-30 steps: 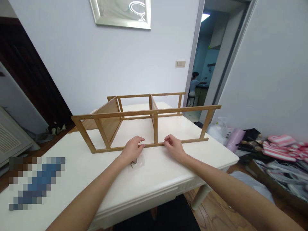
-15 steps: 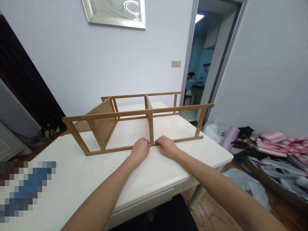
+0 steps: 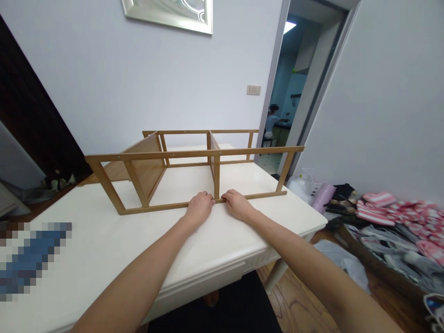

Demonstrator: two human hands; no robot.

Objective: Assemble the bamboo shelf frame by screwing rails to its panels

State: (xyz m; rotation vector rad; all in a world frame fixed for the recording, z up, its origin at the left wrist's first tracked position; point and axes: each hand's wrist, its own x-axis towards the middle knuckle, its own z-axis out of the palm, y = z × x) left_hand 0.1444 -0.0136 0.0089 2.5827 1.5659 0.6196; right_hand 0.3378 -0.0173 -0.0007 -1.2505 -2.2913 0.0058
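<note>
A wooden shelf rack [image 3: 187, 153] lies on its side across the white table [image 3: 277, 225], its slim rails running left to right. A solid wooden panel [image 3: 149, 173] spans it near the left end, and a middle shelf [image 3: 212, 155] crosses at the centre. My left hand [image 3: 200, 206] has its fingers curled over the near bottom rail, just left of the middle crosspiece. On that rail's other side of the joint, my right hand [image 3: 237, 204] grips with bent fingers. The fingertips are partly hidden behind the rail.
A pixelated blue patch [image 3: 36, 256] covers something on the table's left. Beyond the doorway [image 3: 289, 92] a person [image 3: 272, 124] sits at a counter. Right of the table are a pink roll [image 3: 323, 196], a plastic bag [image 3: 342, 259] and piled striped cloth [image 3: 381, 208].
The view has shifted slightly, so the rack and table appear a little higher and further left. Both hands stay on the same spots of the rail.
</note>
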